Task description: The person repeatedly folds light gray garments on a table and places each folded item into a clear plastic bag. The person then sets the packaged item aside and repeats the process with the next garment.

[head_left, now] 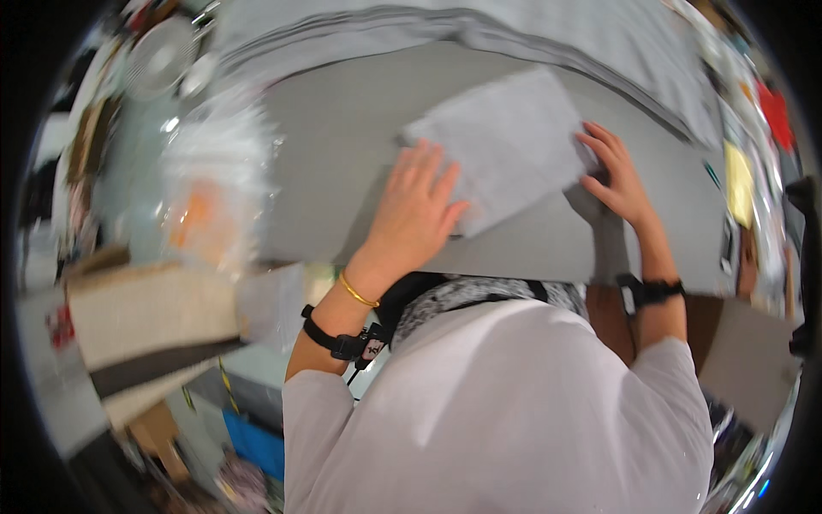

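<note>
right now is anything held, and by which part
Whether anything is gripped cannot be told: the left hand lies spread over the left edge of the folded light-grey cloth, the right hand curves at its right edge.

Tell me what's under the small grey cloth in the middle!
The grey tabletop shows around the small grey cloth, so it's probably underneath too. The cloth covers that spot, so I can't see whether anything else is hiding there.
</note>
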